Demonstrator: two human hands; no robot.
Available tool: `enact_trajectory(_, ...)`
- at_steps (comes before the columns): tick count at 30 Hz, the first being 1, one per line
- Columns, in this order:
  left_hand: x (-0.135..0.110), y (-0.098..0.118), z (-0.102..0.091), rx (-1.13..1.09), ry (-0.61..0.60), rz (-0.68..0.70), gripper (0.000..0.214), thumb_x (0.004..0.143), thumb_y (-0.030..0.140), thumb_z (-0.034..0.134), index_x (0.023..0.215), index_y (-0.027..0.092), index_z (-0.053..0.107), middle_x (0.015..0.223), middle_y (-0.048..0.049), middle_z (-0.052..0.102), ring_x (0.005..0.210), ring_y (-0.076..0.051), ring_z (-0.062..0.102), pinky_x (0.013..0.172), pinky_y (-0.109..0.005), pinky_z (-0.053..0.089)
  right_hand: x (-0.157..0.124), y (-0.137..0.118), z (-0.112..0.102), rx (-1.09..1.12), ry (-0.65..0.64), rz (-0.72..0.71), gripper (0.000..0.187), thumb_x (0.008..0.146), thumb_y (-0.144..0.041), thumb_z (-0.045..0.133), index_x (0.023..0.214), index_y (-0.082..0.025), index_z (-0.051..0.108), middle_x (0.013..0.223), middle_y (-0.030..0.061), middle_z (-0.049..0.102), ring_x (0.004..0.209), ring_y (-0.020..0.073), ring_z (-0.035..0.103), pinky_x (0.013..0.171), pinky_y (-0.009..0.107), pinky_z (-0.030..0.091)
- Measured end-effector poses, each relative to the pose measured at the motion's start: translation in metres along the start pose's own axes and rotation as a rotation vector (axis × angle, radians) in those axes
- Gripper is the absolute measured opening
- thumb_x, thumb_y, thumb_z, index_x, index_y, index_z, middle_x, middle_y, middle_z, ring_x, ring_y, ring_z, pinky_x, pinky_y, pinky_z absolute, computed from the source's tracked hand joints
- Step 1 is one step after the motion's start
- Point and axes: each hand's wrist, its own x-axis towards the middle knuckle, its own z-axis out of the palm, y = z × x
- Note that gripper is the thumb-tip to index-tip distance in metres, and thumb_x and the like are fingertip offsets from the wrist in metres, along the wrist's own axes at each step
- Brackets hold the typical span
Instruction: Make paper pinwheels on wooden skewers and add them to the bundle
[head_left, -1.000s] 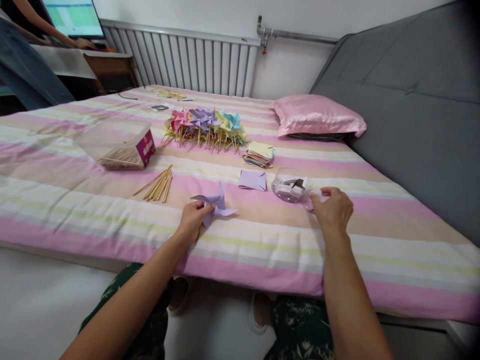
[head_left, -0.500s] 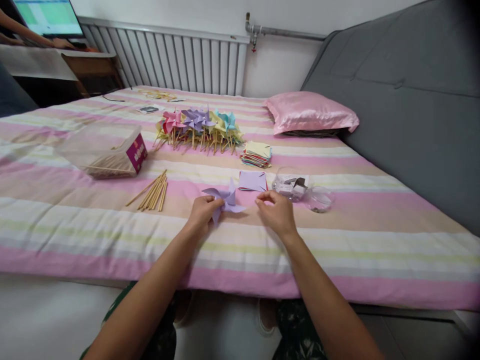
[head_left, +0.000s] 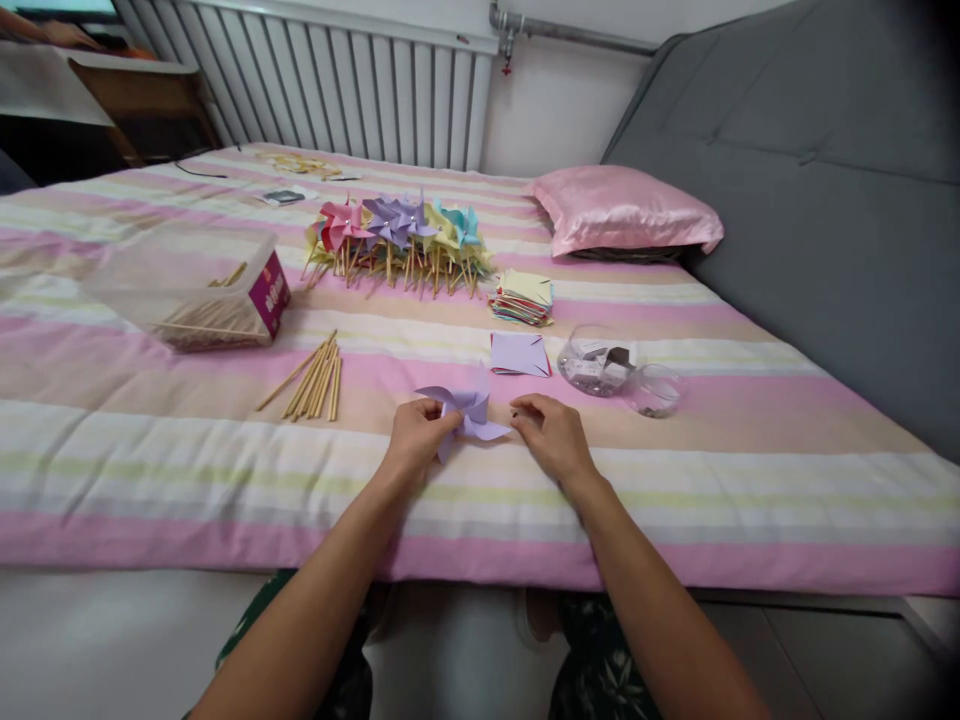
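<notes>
A folded purple paper pinwheel (head_left: 466, 408) lies on the striped bed cover near its front edge. My left hand (head_left: 417, 440) pinches the pinwheel's left side. My right hand (head_left: 551, 435) sits just right of it, fingers pinched together at the pinwheel's edge; whatever tiny thing they hold is too small to name. A flat purple paper square (head_left: 519, 354) lies just behind. A clear jar (head_left: 596, 362) of small metal pieces and its clear lid (head_left: 654, 390) rest to the right of my right hand.
Loose wooden sticks (head_left: 313, 376) lie left of my hands, a clear box of sticks (head_left: 191, 290) further left. Finished pinwheels (head_left: 397, 240) and a stack of coloured paper (head_left: 523, 298) sit behind. A pink pillow (head_left: 622, 212) and grey headboard (head_left: 817, 180) are to the right.
My right hand came back from the clear lid at the right to the pinwheel, fingers pinched. My left hand kept hold of the pinwheel. The view tilted down slightly.
</notes>
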Motion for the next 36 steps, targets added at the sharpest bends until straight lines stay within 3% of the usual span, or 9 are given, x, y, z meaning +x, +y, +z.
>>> enact_trajectory(3,0.002,-0.004,-0.001,0.031,0.017,0.02,0.01,0.051,0.021,0.067,0.054,0.012,0.064,0.051,-0.0015,0.058,0.047,-0.011,0.049,0.046,-0.022,0.032,0.001,0.002,-0.004,-0.041,-0.003,-0.018,0.023,0.074,-0.018,0.058,0.097,-0.019,0.065,0.1,0.0063,0.069,0.091,0.0191,0.064,0.085,0.033,0.048)
enact_trajectory(14,0.002,-0.004,-0.001,0.099,0.01,0.059,0.011,0.053,0.022,0.066,0.055,0.011,0.064,0.05,-0.0006,0.056,0.047,-0.01,0.046,0.046,-0.022,0.028,0.006,-0.006,-0.01,-0.186,-0.133,-0.074,0.014,0.079,-0.013,0.051,0.078,-0.019,0.064,0.082,0.0046,0.066,0.078,0.0173,0.059,0.074,0.029,0.043)
enact_trajectory(20,0.001,-0.005,-0.001,0.061,0.015,0.03,0.015,0.054,0.025,0.069,0.057,0.011,0.064,0.053,-0.0007,0.057,0.048,-0.01,0.047,0.047,-0.022,0.031,0.004,-0.008,-0.007,-0.252,-0.162,-0.118,0.015,0.081,-0.011,0.046,0.078,-0.019,0.058,0.081,0.0051,0.062,0.078,0.0184,0.055,0.07,0.029,0.039)
enact_trajectory(23,-0.001,-0.004,-0.001,0.021,0.021,0.042,0.017,0.055,0.026,0.07,0.058,0.011,0.064,0.053,-0.0003,0.057,0.048,-0.01,0.047,0.048,-0.022,0.032,0.004,-0.01,-0.01,-0.131,-0.081,-0.115,0.013,0.082,-0.014,0.046,0.077,-0.019,0.058,0.08,0.0048,0.062,0.075,0.0183,0.054,0.07,0.03,0.039)
enact_trajectory(26,-0.002,-0.003,0.0,-0.027,0.023,0.065,0.017,0.056,0.026,0.07,0.06,0.01,0.065,0.055,-0.0009,0.059,0.049,-0.009,0.048,0.049,-0.021,0.034,0.004,-0.017,-0.015,0.167,0.017,-0.061,0.008,0.083,-0.022,0.05,0.079,-0.02,0.057,0.078,0.0023,0.06,0.071,0.0161,0.054,0.068,0.029,0.041)
enact_trajectory(30,-0.002,-0.007,0.001,-0.025,0.032,0.125,0.017,0.06,0.027,0.069,0.06,0.011,0.065,0.053,-0.0002,0.058,0.049,-0.01,0.049,0.048,-0.021,0.033,-0.002,-0.036,-0.015,0.525,0.002,-0.036,0.01,0.083,-0.03,0.055,0.083,-0.02,0.056,0.078,-0.0004,0.057,0.071,0.0139,0.053,0.067,0.026,0.042)
enact_trajectory(36,-0.007,-0.008,0.004,-0.032,0.001,0.185,0.015,0.063,0.025,0.067,0.058,0.012,0.062,0.053,0.0017,0.056,0.048,-0.008,0.046,0.046,-0.02,0.031,-0.017,-0.064,0.004,0.414,0.016,-0.15,0.008,0.086,-0.026,0.053,0.083,-0.021,0.059,0.081,0.0004,0.061,0.08,0.0158,0.055,0.079,0.031,0.04)
